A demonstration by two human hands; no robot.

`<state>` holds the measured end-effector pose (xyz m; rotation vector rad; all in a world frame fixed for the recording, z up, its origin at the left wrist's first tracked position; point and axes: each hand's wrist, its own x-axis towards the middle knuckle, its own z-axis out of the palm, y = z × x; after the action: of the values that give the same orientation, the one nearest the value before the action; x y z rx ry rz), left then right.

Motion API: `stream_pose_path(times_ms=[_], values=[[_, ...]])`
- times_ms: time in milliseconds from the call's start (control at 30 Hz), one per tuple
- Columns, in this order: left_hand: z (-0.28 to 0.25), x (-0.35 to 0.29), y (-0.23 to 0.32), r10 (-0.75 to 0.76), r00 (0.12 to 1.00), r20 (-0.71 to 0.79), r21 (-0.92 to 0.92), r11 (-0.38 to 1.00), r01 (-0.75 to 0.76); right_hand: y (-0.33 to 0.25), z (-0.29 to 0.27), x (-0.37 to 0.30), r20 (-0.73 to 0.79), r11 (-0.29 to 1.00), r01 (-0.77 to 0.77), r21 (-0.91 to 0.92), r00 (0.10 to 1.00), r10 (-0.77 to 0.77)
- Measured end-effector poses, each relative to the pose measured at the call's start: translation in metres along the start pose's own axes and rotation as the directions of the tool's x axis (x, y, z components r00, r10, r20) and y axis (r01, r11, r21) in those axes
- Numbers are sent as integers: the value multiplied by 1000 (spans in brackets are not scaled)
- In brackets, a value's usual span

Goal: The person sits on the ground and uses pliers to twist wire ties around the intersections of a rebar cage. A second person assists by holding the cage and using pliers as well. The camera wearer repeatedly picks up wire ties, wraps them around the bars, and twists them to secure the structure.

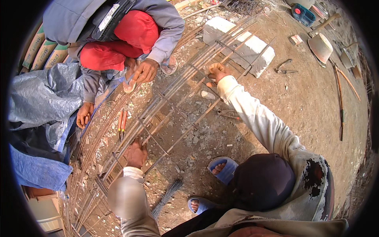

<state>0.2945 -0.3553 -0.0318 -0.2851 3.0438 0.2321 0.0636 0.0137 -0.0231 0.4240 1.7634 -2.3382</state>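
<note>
A long cage of rebar, thin steel rods joined by square stirrups, runs diagonally across the ground before me. My left hand is closed around rods on its nearer middle part. Farther along, my right hand has its fingers curled at a rod beside a stirrup; whether a piece of wire is in them is too small to tell. Pincers with red handles lie beyond the cage. A second pair of pincers rests on the dirt under my right forearm. A bundle of tie wire lies near my feet.
A co-worker in a grey jacket squats across the cage, hands low. A concrete slab lies under its far end. At right are a bucket, a blue jug, bolt cutters and long-handled tools. Tarpaulin covers the left.
</note>
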Motion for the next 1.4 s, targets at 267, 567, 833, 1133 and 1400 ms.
stream_pose_path(times_ms=[267, 567, 833, 1133, 1400], values=[[-3, 8, -12, -107, 994, -7, -181, 978, 104, 4, 18, 7, 10, 991, 57, -120, 998, -57], [0, 9, -46, -61, 998, -20, -428, 903, 46, -13, -27, 2, 227, 897, 266, -352, 954, -194], [14, 24, -53, -127, 992, -13, -765, 640, 72, -96, -68, 96, 507, -217, 466, -858, 695, -509], [-54, 34, -7, -139, 982, 127, -89, 984, 151, -115, -22, 127, 659, -631, 607, -484, 727, 193], [-14, 19, -37, -54, 995, 85, 5, 999, 54, -104, -22, 116, 689, -651, 603, -461, 706, 166]])
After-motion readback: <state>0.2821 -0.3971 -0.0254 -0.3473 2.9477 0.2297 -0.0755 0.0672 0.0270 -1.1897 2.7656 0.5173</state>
